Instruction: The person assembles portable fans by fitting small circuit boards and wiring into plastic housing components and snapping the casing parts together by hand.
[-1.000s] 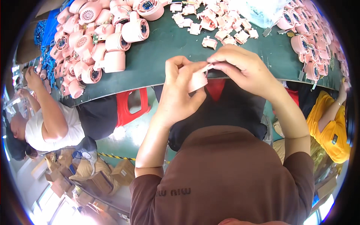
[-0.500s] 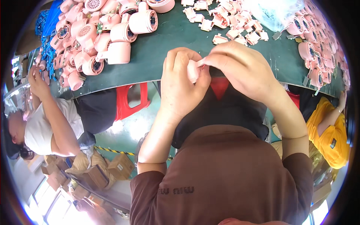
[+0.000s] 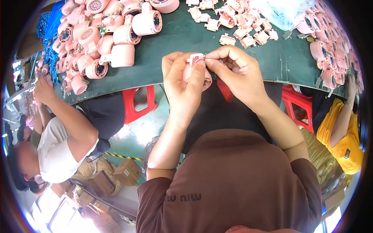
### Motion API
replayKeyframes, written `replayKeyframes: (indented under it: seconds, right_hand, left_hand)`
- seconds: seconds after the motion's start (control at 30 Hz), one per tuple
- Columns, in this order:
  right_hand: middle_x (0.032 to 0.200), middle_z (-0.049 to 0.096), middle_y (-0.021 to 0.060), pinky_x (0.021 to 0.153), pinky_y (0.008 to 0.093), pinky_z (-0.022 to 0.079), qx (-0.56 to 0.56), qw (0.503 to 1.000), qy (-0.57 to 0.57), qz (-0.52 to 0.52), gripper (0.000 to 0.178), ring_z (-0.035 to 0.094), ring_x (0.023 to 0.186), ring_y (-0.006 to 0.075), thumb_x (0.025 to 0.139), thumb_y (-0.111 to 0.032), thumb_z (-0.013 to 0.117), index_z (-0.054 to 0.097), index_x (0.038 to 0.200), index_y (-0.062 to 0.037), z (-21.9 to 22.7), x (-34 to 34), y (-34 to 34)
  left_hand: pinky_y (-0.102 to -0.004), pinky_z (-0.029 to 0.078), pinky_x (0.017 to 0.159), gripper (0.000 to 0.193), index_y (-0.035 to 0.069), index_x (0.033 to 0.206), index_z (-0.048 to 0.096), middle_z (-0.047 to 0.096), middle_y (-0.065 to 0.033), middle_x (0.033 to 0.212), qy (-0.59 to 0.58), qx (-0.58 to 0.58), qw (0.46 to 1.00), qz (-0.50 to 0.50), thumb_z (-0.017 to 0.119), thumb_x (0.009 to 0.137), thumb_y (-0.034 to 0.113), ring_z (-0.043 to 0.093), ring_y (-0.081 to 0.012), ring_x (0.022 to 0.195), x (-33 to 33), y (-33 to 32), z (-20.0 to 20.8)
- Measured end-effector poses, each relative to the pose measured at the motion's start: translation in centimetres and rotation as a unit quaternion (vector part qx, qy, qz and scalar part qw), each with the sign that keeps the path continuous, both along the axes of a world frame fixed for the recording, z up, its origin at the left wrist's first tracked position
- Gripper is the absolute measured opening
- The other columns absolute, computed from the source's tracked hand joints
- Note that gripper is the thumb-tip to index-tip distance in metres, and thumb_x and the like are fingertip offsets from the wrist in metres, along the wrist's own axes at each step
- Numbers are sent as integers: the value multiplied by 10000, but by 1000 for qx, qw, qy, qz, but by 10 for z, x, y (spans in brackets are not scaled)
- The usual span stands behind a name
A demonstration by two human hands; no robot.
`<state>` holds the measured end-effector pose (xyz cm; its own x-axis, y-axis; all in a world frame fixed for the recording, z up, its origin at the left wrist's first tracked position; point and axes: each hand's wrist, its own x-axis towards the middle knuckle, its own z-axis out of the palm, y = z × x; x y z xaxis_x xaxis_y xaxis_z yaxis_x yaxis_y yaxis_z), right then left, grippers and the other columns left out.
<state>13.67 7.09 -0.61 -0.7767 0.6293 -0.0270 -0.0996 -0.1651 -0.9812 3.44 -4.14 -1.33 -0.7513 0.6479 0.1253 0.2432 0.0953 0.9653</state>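
Above the table's near edge, my left hand [image 3: 180, 87] is closed around a pink round plastic housing [image 3: 207, 80] like those piled on the table. The housing's open upper end shows a pale frame [image 3: 196, 56] and something reddish inside, by my left thumb. My right hand [image 3: 241, 72] is closed in a pinch at the right side of that end, thumb against forefinger. What it pinches is thin and small, perhaps a wire or little part; the fingertips cover most of it.
Pink housings with circuit boards [image 3: 122, 56] are piled on the green table [image 3: 163, 39] at left, with more [image 3: 328, 77] at right. Small pink plastic pieces [image 3: 248, 40] lie at the back beside a clear bag [image 3: 285, 13]. Co-workers [image 3: 64, 143] sit on both sides; red stools [image 3: 142, 112] stand nearby.
My left hand has turned the housing, so its open end now faces up. My right hand has drawn in lower, with its fingers curled. The co-worker at left has shifted.
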Motion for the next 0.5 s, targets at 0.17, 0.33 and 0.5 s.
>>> replayKeyframes:
  seconds: [0.17,0.33,0.5]
  right_hand:
    - [891,679,68,714,258,520,81,996,-5,-20,63,646,815,112,909,17,669,675,971,12,-1,-1,0]
    - [881,659,92,679,286,498,286,958,26,-24,97,634,784,174,874,51,665,682,954,-2,3,1,10]
    - [880,662,88,708,311,500,367,929,41,-18,71,632,789,202,883,16,678,688,951,-1,5,3,24]
  left_hand:
    - [-359,459,880,169,3,1027,657,529,-146,1068,79,11,997,-23,666,895,107,534,-258,987,2,1,0]
    - [-357,457,870,133,5,1008,646,538,-143,1066,77,7,997,-24,646,909,95,536,-263,981,1,2,-1]
    - [-347,465,860,116,1,994,655,576,-134,1015,96,14,995,-36,643,910,81,551,-256,962,-1,3,4]
